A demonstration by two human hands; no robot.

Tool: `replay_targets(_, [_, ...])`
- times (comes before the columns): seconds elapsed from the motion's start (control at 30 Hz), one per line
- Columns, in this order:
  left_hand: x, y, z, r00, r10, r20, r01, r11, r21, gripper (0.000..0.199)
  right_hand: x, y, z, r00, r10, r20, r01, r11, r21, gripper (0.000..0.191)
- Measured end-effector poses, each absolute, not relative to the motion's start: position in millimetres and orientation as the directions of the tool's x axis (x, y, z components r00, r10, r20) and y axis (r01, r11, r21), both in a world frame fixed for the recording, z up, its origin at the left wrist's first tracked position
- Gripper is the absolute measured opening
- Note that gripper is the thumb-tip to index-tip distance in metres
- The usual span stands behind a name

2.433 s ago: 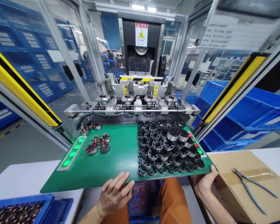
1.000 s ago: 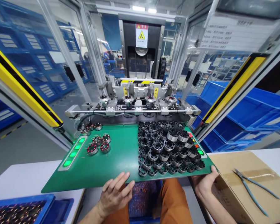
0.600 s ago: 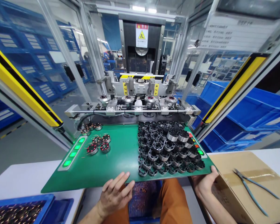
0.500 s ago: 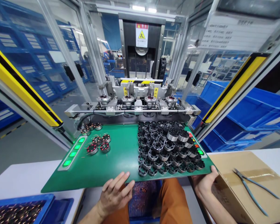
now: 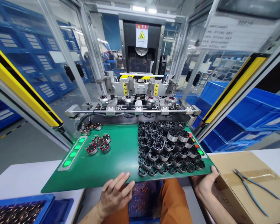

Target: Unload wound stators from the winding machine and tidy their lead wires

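My left hand (image 5: 116,193) lies at the front edge of the green work surface (image 5: 121,165), its fingers stretched out and slightly apart, holding nothing. At the right front corner, my right hand (image 5: 205,183) grips the edge of that surface, thumb on top and the other fingers hidden below. Between and beyond both hands, bare black-and-silver stator cores (image 5: 164,155) stand in stacked rows. Several copper-wound stators (image 5: 105,147) sit on the left half. Behind the surface, the winding machine (image 5: 140,88) holds a row of stators in its fixtures (image 5: 150,99).
Lit green buttons (image 5: 72,154) line the left edge. Yellow posts (image 5: 235,87) flank the opening. Cutting pliers (image 5: 249,185) lie on a cardboard box (image 5: 266,174) at right. A blue tray (image 5: 45,199) of wound stators is at lower left; blue bins (image 5: 252,105) are stacked at right.
The machine's head plate with its yellow labels has shifted slightly upward above the fixtures. Both hands and the stators on the green surface have stayed in place.
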State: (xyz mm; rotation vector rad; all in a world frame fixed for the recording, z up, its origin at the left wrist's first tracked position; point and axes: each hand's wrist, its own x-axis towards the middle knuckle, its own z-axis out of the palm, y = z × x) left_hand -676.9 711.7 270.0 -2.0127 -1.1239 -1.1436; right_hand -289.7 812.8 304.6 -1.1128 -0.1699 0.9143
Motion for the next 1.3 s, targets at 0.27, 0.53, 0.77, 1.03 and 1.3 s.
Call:
replay_targets(0.27, [-675.9,711.1,275.6,0.284,0.391,0.875,0.872,-0.485,-0.066,0.026,-289.0,812.4,305.1,0.626,0.712,-0.319,-0.554,0.118,-0.824,0.068])
replay_targets(0.53, [-676.0,710.7,276.0,0.289,0.392,0.873,0.869,-0.490,-0.068,0.026,-285.9,813.1,298.5,0.637,0.719,-0.277,-0.518,0.133,-0.845,0.068])
replay_targets(0.77, [-676.6,711.9,275.1,0.286,0.390,0.875,0.866,-0.496,-0.062,0.024,-285.2,812.3,297.3,0.644,0.718,-0.263,-0.519,0.157,-0.841,0.070])
replay_targets(1.03, [-675.7,711.6,275.9,0.292,0.384,0.876,0.866,-0.495,-0.072,0.022,-284.8,812.9,298.9,0.636,0.714,-0.292,-0.558,0.164,-0.814,0.067])
replay_targets(1.3, [-676.3,711.4,272.9,0.290,0.383,0.877,0.868,-0.492,-0.072,0.024,-286.6,813.5,301.4,0.632,0.707,-0.318,-0.586,0.167,-0.793,0.067])
